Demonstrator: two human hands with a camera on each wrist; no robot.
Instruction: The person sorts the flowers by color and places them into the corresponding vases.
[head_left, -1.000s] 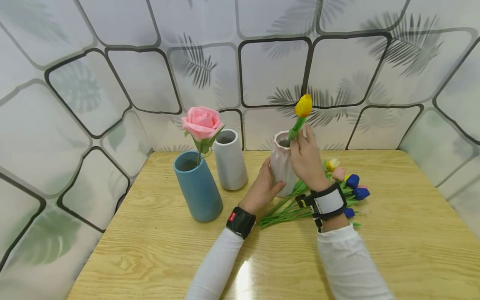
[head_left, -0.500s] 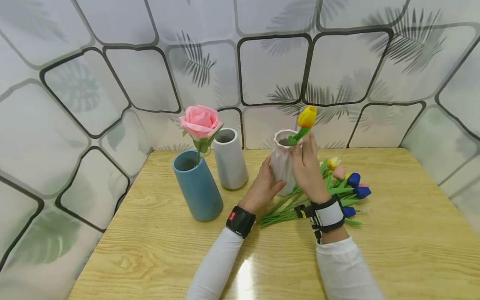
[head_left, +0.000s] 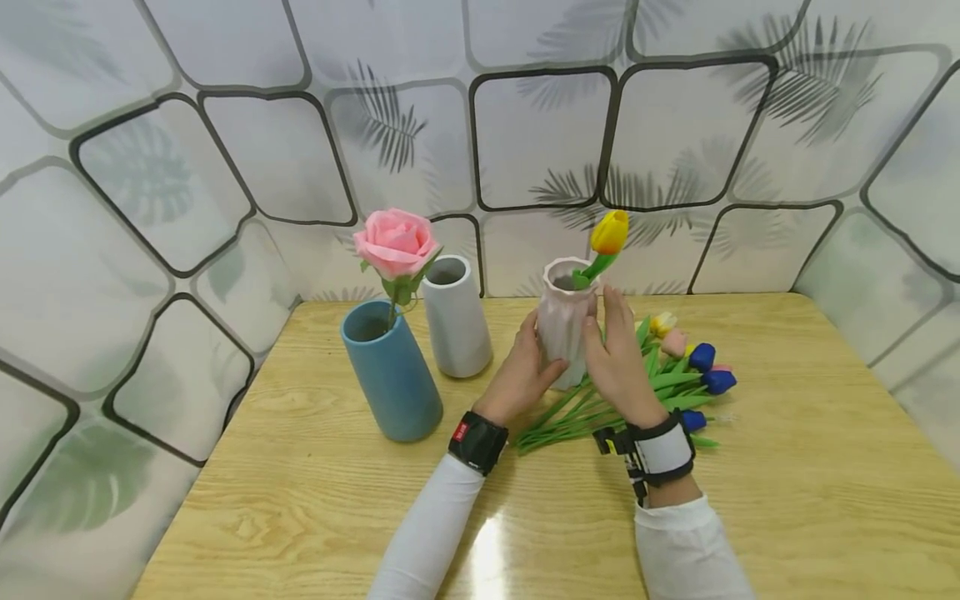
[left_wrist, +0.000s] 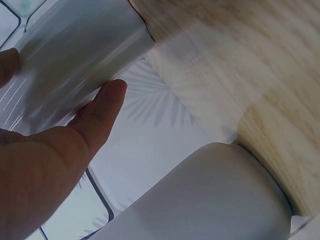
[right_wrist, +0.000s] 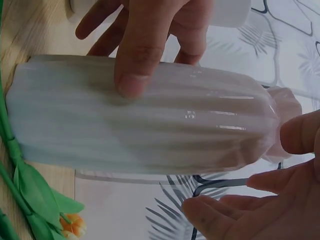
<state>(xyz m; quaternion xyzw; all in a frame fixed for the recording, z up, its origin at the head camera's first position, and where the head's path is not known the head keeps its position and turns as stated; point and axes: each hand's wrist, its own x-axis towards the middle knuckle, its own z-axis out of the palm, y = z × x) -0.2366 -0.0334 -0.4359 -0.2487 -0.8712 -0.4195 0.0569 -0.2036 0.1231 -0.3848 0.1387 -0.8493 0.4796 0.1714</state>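
A ribbed vase [head_left: 562, 321], pale pink at the top and whitish below, stands on the table with a scalloped rim. One yellow tulip [head_left: 610, 233] leans out of its mouth to the right, its stem hidden inside. My left hand [head_left: 519, 379] grips the vase from the left, thumb across its front in the right wrist view and fingers round the back. My right hand [head_left: 621, 367] is at the vase's right side, fingers extended and apart. In the right wrist view its thumb [right_wrist: 300, 134] comes right up to the neck, and the hand holds nothing.
Several artificial tulips [head_left: 675, 379] with green stems lie right of the vase, partly under my right hand. A blue vase [head_left: 393, 375] holding a pink rose [head_left: 397, 243] and a white vase [head_left: 457, 325] stand to the left. A patterned backdrop [head_left: 540, 142] rises behind the table [head_left: 315, 508].
My right hand has let go of the yellow tulip and come down along the vase's side. The tulip has sunk slightly and leans on the rim. My left hand keeps its grip.
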